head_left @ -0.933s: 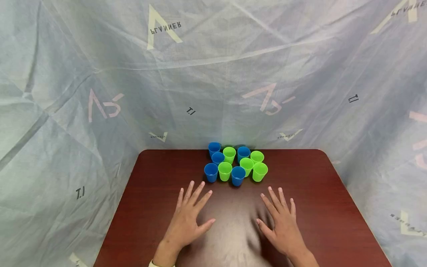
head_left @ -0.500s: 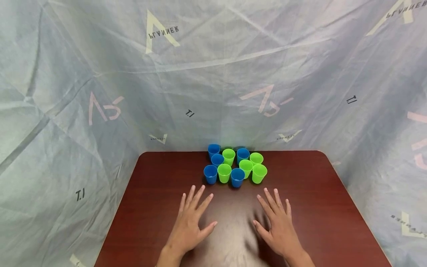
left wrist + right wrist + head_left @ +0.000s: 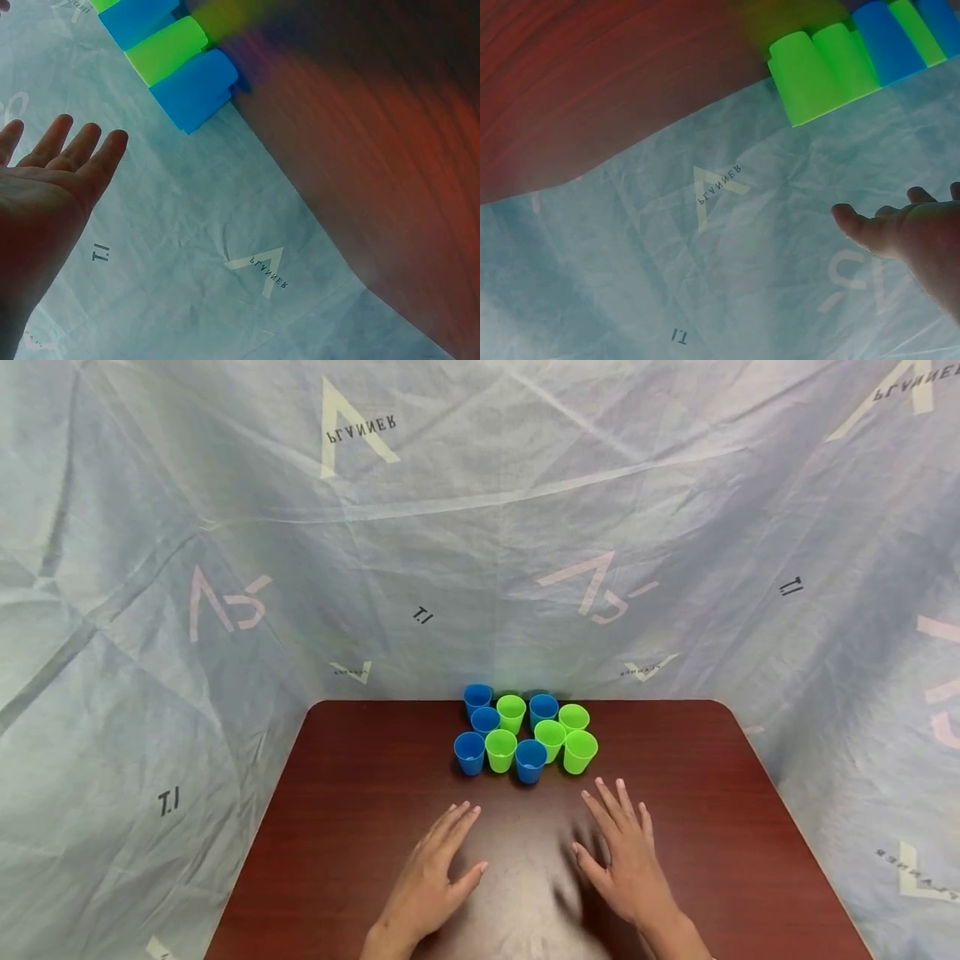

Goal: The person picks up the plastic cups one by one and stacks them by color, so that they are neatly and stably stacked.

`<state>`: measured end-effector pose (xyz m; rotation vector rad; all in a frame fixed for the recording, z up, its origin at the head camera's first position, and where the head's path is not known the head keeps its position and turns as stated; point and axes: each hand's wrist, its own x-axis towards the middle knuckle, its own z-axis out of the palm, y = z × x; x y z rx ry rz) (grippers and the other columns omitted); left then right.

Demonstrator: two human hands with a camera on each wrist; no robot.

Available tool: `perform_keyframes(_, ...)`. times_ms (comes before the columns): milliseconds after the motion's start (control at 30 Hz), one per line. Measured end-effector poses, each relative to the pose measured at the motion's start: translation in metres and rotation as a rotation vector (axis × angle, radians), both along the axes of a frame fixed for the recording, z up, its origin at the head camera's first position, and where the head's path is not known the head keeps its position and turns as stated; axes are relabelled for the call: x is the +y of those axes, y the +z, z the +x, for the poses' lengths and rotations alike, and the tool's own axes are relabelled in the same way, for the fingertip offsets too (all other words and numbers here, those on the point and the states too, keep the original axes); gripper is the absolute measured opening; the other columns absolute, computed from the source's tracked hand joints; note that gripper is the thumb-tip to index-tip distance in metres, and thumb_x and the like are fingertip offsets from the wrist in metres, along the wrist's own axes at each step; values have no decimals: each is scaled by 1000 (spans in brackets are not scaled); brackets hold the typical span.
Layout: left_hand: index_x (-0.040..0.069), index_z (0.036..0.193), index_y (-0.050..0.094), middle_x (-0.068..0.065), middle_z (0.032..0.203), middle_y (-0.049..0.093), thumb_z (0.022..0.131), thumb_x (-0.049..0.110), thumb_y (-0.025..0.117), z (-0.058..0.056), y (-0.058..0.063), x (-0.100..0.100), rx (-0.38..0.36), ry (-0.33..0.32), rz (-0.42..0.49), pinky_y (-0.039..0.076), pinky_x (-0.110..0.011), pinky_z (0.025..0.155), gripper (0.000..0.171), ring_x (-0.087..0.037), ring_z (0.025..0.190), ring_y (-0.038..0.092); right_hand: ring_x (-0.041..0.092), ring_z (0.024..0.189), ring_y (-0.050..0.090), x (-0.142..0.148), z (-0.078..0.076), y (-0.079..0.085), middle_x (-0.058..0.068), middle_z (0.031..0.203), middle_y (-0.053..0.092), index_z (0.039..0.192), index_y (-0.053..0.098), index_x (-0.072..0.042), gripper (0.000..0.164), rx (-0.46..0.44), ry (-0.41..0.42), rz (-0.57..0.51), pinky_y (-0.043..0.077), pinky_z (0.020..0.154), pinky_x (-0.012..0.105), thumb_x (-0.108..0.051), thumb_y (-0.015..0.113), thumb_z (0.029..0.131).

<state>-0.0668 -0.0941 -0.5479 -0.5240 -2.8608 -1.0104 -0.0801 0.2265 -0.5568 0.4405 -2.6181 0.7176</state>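
Observation:
Several blue and green plastic cups stand mouth up in a tight cluster near the table's far edge. At the front are a blue cup [image 3: 469,755], a green cup [image 3: 501,752], another blue cup [image 3: 531,763] and, at the right, a green cup [image 3: 579,753]. My left hand [image 3: 427,877] is held over the table on the near left of the cups, fingers extended, thumb apart, holding nothing. On the near right, my right hand [image 3: 626,864] has its fingers spread and holds nothing, its fingertips just short of the right green cup. Both wrist views show cups beyond the hands.
The dark red-brown wooden table [image 3: 352,793] has rounded far corners. A grey printed cloth [image 3: 450,568] hangs behind it and along both sides, close to the far cups.
My left hand has drawn back slightly from the cups, and its fingers have come closer together. The right hand has shifted slightly inward. The cups keep their arrangement.

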Motion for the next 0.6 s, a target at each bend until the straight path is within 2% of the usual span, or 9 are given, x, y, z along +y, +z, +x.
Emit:
perform_keyframes(133, 41, 164, 34, 4, 168, 45, 98, 42, 75, 3, -4, -1, 47, 14, 23, 47, -58, 116, 77, -27, 155, 44, 35, 165, 20, 2, -6, 2, 10, 170, 41, 159, 48, -22, 78, 4, 5, -7, 23, 117, 74, -26, 82, 89)
perform_keyframes(233, 41, 163, 35, 5, 166, 47, 98, 42, 75, 5, -7, -3, 47, 28, 37, 48, -57, 115, 76, -26, 153, 47, 37, 164, 23, 3, -11, 2, 11, 169, 42, 158, 49, -21, 75, 2, 6, -11, 25, 114, 75, -26, 81, 90)
perform_keyframes(433, 43, 162, 35, 7, 160, 54, 101, 44, 71, 9, -9, -3, -46, 37, 84, 53, -50, 112, 71, -17, 144, 56, 43, 161, 28, 4, -26, 5, 15, 166, 44, 153, 53, -14, 68, -17, 4, -24, 27, 113, 77, -23, 80, 91)
perform_keyframes(600, 40, 162, 36, 8, 159, 54, 103, 43, 69, 11, -12, -1, -112, 32, 123, 53, -48, 112, 68, -17, 144, 57, 44, 159, 30, 4, -37, 6, 15, 167, 43, 153, 53, -13, 66, -35, 12, -25, 28, 114, 76, -24, 78, 93)
